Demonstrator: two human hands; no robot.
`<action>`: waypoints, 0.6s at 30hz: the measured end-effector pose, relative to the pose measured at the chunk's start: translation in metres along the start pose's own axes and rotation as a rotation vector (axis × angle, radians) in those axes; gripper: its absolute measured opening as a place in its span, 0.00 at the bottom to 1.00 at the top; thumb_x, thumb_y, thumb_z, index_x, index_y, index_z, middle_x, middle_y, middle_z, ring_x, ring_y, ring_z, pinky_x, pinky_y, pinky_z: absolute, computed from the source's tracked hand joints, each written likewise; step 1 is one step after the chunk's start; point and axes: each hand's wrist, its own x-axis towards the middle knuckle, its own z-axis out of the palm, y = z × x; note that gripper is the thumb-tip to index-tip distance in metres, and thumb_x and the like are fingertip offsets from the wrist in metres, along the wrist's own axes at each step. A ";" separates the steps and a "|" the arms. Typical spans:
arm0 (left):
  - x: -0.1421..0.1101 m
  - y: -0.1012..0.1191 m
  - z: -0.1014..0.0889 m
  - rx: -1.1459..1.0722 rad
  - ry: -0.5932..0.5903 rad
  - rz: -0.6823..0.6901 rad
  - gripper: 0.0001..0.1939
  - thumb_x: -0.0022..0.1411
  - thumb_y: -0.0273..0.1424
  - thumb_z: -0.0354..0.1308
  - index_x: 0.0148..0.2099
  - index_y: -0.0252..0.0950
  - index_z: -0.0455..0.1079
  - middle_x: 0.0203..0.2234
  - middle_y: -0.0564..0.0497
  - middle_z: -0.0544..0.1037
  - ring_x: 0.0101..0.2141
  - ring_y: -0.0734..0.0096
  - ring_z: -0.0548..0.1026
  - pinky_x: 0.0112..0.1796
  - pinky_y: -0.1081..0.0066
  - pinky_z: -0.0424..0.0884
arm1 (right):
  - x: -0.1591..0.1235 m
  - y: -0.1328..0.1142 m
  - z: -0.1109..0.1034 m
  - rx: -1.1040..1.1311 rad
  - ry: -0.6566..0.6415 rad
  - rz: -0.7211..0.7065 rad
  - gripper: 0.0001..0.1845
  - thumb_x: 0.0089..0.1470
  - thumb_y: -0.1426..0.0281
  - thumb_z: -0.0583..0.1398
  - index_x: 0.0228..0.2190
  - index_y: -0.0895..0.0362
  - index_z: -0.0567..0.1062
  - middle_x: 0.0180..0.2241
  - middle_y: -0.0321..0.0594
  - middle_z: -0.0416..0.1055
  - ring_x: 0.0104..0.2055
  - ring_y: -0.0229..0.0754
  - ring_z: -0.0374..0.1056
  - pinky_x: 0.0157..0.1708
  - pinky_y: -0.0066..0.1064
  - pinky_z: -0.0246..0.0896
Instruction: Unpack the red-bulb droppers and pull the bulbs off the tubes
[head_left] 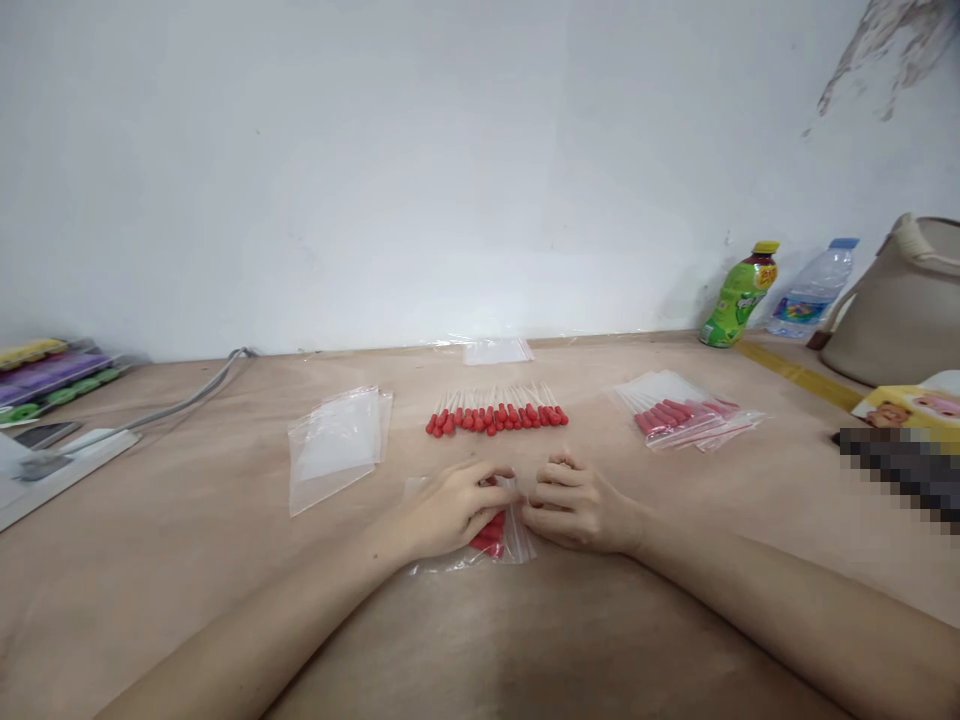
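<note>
A clear zip-lock bag [517,540] lies flat at the front middle, with red-tipped sticks [490,538] inside it. My left hand [461,505] rests over the bag, its fingers bent and closed on the plastic. My right hand [574,505] is curled at the bag's zip end, its fingers pressed together on the edge; the exact pinch is partly hidden. Just beyond both hands, a row of loose wooden sticks with red bulb tips [495,415] lies with tips toward me. Flat unfilled zip bags [337,440] lie on the left. Filled bags of red-tipped sticks [679,412] overlap on the right.
Another flat bag [495,351] lies by the wall. At the right stand a green drink bottle [739,300], a water bottle [814,290] and a beige bag [892,300]. A grey cable [187,400], a phone [46,435] and packs of coloured items [56,375] are at left.
</note>
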 end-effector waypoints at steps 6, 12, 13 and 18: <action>0.001 -0.003 0.009 0.225 0.122 0.169 0.10 0.63 0.27 0.45 0.41 0.35 0.68 0.39 0.49 0.73 0.37 0.70 0.72 0.36 0.71 0.69 | 0.003 -0.002 -0.002 -0.036 0.033 0.008 0.04 0.53 0.75 0.55 0.30 0.57 0.70 0.25 0.33 0.67 0.30 0.34 0.56 0.33 0.32 0.45; -0.001 -0.005 0.015 0.343 0.228 0.234 0.11 0.64 0.26 0.43 0.40 0.33 0.67 0.35 0.49 0.74 0.32 0.72 0.73 0.32 0.74 0.70 | 0.002 -0.003 -0.003 -0.061 0.034 0.025 0.02 0.52 0.72 0.56 0.29 0.56 0.69 0.22 0.31 0.65 0.29 0.34 0.56 0.34 0.32 0.45; -0.002 -0.006 0.016 0.350 0.236 0.235 0.12 0.64 0.26 0.43 0.40 0.33 0.67 0.34 0.48 0.74 0.32 0.73 0.73 0.32 0.74 0.70 | 0.002 -0.003 -0.003 -0.064 0.034 0.023 0.02 0.52 0.72 0.56 0.29 0.56 0.69 0.21 0.31 0.64 0.29 0.34 0.56 0.34 0.32 0.45; -0.001 -0.006 0.018 0.338 0.252 0.226 0.15 0.65 0.26 0.39 0.38 0.33 0.68 0.32 0.47 0.74 0.30 0.75 0.73 0.33 0.75 0.70 | 0.004 -0.003 -0.003 -0.062 0.027 0.026 0.02 0.51 0.72 0.56 0.29 0.56 0.69 0.20 0.31 0.63 0.28 0.33 0.55 0.34 0.33 0.45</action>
